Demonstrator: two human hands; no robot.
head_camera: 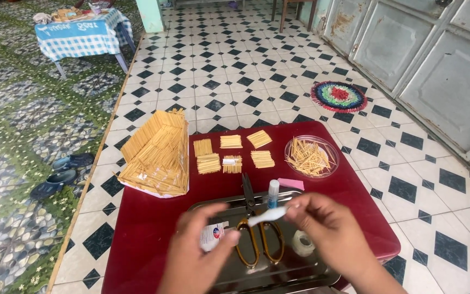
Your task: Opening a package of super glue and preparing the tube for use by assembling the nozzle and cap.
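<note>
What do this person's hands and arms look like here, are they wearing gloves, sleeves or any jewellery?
Both are bare. The left hand and right hand have no gloves, and no rings, watch or bracelet show. The wrists and the short stretch of forearm in view are uncovered too, with no sleeve cuff visible.

red table [153, 228] on checkered floor | on it: stick house [156, 152], six stick panels [233, 155], clear bowl of sticks [311, 157], pink eraser [291, 184], metal tray [208, 204]

I'm at home, on a tiled porch floor [235, 71]: slippers [63, 169] by the patterned carpet, a rag rug [338, 96] near the panelled doors [441, 71].
</note>
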